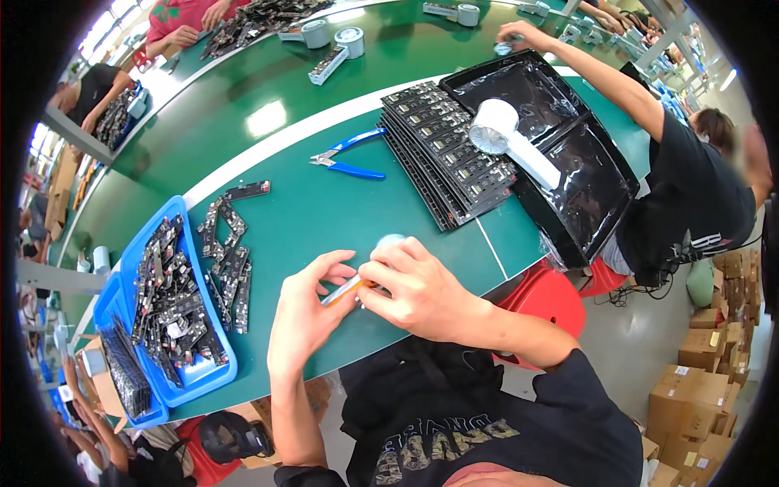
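Observation:
In front of my chest, both hands are closed on a pale handheld fan (pixel 391 241), mostly covered by my fingers. My left hand (pixel 304 304) holds the end of its handle, where a white and orange part shows between the hands. My right hand (pixel 418 288) wraps over the middle, and the rounded pale head peeks out behind its knuckles. Beyond them lie blue-handled cutting pliers (pixel 357 170), jaws apart. To the left, several loose narrow black circuit boards (pixel 235 276) lie on the green table (pixel 324 219).
A blue bin (pixel 219 381) full of small boards stands at left. Stacked circuit board panels (pixel 446 154) lean against a black tray (pixel 596 154), with a white handheld fan (pixel 495 126) across both. More fans (pixel 349 40) lie on the far green surface. A co-worker's arm (pixel 608 81) reaches in from the right.

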`<state>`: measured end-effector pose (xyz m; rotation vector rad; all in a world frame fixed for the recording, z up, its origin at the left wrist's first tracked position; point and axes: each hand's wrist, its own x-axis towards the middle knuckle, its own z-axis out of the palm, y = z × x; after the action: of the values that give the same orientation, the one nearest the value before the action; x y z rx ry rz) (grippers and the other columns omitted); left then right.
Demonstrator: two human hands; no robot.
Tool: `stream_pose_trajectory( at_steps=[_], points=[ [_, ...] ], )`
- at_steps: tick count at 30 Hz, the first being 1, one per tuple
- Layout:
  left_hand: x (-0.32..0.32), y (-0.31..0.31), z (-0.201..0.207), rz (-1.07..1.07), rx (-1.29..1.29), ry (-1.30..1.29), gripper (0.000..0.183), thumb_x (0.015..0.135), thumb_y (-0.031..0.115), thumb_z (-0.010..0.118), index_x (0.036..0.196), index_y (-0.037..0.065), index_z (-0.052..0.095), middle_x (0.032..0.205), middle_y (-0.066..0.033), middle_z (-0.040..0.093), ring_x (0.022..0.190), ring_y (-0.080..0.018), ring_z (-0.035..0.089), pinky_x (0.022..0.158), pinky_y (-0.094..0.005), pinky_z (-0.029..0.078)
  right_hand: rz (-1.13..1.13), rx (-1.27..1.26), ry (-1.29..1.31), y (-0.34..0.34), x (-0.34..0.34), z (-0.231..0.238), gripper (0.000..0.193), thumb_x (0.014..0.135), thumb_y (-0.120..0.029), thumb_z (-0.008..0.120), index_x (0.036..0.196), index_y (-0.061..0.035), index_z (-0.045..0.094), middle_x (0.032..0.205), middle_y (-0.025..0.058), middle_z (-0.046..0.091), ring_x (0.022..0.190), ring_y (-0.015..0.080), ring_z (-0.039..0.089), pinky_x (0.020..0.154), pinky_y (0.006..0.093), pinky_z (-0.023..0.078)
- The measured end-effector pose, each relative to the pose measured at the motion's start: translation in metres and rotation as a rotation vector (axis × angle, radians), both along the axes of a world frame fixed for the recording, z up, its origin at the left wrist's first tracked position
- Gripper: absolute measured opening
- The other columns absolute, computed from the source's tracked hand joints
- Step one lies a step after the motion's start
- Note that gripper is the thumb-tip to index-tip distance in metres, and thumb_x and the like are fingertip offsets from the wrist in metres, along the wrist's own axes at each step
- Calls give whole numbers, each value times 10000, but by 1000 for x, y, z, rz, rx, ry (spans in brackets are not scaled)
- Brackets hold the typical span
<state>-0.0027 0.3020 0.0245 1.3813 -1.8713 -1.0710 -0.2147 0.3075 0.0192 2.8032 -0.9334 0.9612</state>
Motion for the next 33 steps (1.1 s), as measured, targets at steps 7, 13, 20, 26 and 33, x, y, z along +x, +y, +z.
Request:
stream_pose_trajectory(
  at_steps=[7,13,20,26,33],
  points=[
    [30,-28,19,-83,102,-66,520,816,18,826,1318,45,693,1100,-70,771,968,-133,707,803,-280,531,-4,-46,12,3,-6,-10,190,793,-176,705,947,-66,729,981,20,638,1018,215,607,878,400,486],
    [-40,-84,56,69,-233,-109,379,925,192,799,1272,61,719,1044,-48,749,870,-107,657,763,-287,528,-4,-37,-80,2,-8,-23,218,782,-168,691,973,-66,713,953,21,622,997,219,602,879,405,490],
    [-191,-149,49,-44,-530,-257,836,848,597,797,1328,-69,638,1196,-263,701,1123,-387,687,959,-474,552,-32,-55,-159,2,4,-29,160,813,-180,659,894,-46,691,944,66,645,1040,278,606,917,439,481],
    [-214,-168,46,-246,-330,-253,874,792,540,861,1371,-66,610,1171,-270,734,1065,-356,738,986,-427,563,-61,-99,-228,4,7,-32,183,816,-177,654,912,-37,722,964,79,665,1081,279,604,948,440,470],
    [-171,-146,60,-432,-154,242,782,808,62,890,1487,-10,508,1354,-139,664,1278,-234,639,1078,-416,534,-89,-76,-154,6,4,-35,149,805,-193,666,857,-61,713,922,58,648,1061,261,596,963,413,467]
  ],
)
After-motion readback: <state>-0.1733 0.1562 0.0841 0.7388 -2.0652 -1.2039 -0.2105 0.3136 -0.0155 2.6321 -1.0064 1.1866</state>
